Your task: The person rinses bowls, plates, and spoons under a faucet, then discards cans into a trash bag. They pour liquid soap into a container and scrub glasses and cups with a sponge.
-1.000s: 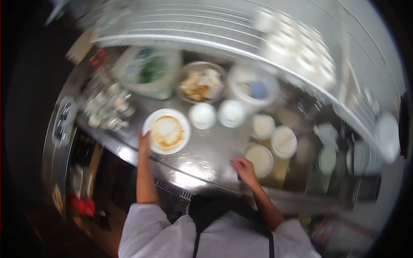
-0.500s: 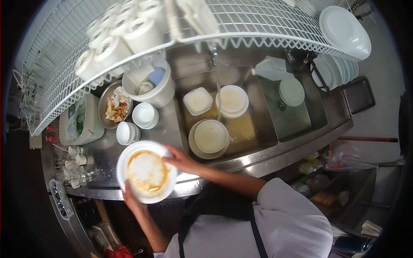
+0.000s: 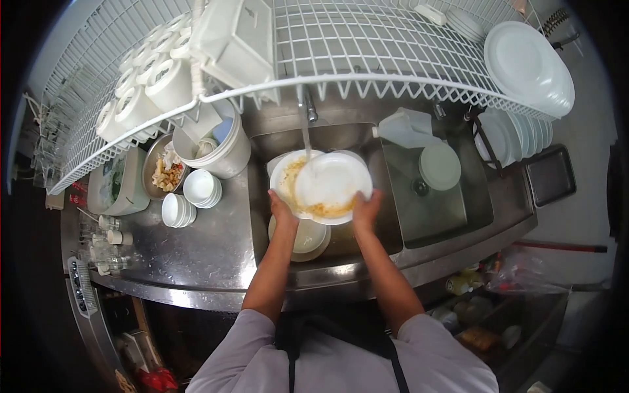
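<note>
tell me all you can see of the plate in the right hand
The plate looks rounded, white and smooth, possibly ceramic. It's over the sink, overlapping a second plate on its left; whether they touch is unclear. The right hand holds its lower right rim. Yellow-brown residue shows along its lower edge, on which plate I can't tell.

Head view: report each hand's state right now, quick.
Left hand: closed on the edge of the left plate.
Right hand: closed on the edge of the right plate, which overlaps the left plate.
</note>
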Available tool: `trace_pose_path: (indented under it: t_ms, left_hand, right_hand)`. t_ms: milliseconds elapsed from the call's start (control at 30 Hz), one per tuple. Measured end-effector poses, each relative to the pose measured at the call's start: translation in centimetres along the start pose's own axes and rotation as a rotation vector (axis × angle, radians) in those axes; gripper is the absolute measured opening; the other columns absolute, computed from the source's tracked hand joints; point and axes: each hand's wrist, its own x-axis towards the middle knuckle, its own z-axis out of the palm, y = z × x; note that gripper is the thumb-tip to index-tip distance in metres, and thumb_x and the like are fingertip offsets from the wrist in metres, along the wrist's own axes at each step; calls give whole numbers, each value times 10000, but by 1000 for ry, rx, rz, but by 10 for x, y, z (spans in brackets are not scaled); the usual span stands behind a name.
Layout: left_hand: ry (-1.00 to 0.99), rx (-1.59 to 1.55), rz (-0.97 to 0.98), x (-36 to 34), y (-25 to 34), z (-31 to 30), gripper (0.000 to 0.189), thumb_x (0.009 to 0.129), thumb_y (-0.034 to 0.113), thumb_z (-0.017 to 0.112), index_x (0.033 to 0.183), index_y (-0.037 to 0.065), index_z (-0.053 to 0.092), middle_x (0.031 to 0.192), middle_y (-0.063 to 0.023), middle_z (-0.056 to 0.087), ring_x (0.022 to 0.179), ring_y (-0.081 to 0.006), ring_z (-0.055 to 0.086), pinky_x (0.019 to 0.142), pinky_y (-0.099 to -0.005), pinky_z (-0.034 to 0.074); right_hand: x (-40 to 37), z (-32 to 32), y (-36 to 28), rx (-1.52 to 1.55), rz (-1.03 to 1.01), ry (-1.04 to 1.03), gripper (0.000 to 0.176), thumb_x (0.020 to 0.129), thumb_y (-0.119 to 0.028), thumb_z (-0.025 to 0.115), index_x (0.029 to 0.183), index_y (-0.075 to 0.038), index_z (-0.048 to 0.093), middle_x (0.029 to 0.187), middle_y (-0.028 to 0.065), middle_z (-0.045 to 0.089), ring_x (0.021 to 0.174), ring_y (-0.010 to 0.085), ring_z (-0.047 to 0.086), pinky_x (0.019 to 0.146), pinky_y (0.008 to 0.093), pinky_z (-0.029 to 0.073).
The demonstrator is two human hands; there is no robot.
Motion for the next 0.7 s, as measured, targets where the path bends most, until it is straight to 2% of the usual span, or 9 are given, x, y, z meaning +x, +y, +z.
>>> trace_pose_path:
  t_ms: [67,167,333,367,467,500,567,633,700]
  left_hand:
    - [-32,6,63,3,-22,14,693,1071,574,339,1497,34,421,1491,-136,516,1318,-312,554,1106,-452,459]
    - [3,20,42,3,-41,27,661,1056,533,453,1420,-18,491,1380,-154,590,1195,-294,623,1019,-411,525]
    - [29,436,48,-5,-37,25,473,949,239,694,1267,-96,592,1176,-171,686,1014,-253,683,870,-368,554]
    - [-5,502,79,-3,-32,15,436,913,166,710,1236,-108,605,1138,-171,697,987,-245,687,846,-361,552]
    - [35,638,189,11,-29,-12,425,851,2,671,1264,-79,606,1130,-176,705,990,-268,694,872,-373,548]
    - [76,673,230,16,-30,-19,457,838,-43,644,1293,-59,601,1144,-179,703,1005,-283,696,896,-383,547]
    - [119,667,242,7,-25,-16,443,837,-51,632,1279,-63,607,1137,-177,706,999,-285,698,902,-380,543]
    - [152,685,241,11,-30,-27,436,839,-52,631,1274,-64,608,1139,-179,706,1002,-291,698,903,-376,538]
    - [142,726,208,20,-37,-33,427,840,-50,633,1266,-71,610,1133,-182,708,1001,-294,699,904,-375,537]
  right_hand:
    - [1,-30,-25,-15,73,70,321,885,-59,684,1147,46,530,1069,209,666,1008,363,671,908,430,500]
    - [11,-34,8,-41,49,112,394,883,-91,696,1234,22,557,1115,223,690,1063,357,680,926,426,505]
    - [26,-5,61,-92,185,-386,426,881,-87,703,1281,28,615,1115,150,715,1005,239,675,895,370,521]
    - [24,9,72,14,178,-423,418,930,-177,695,1289,20,615,1159,116,706,998,226,672,865,355,530]
    - [42,53,142,362,723,-478,396,989,-284,637,1260,4,621,1113,102,693,930,233,666,814,365,550]
    - [49,50,125,418,984,-422,389,1020,-353,574,1225,-25,616,1034,108,665,900,257,648,775,402,566]
    - [67,76,181,458,1125,-253,360,1013,-360,574,1194,-51,612,988,110,647,881,269,642,746,417,574]
    - [78,90,195,541,1209,-105,349,977,-384,617,1158,-86,611,962,122,644,866,296,645,716,428,579]
    - [91,96,181,599,1238,-88,322,955,-345,649,1149,-90,615,932,94,658,801,230,646,683,395,567]
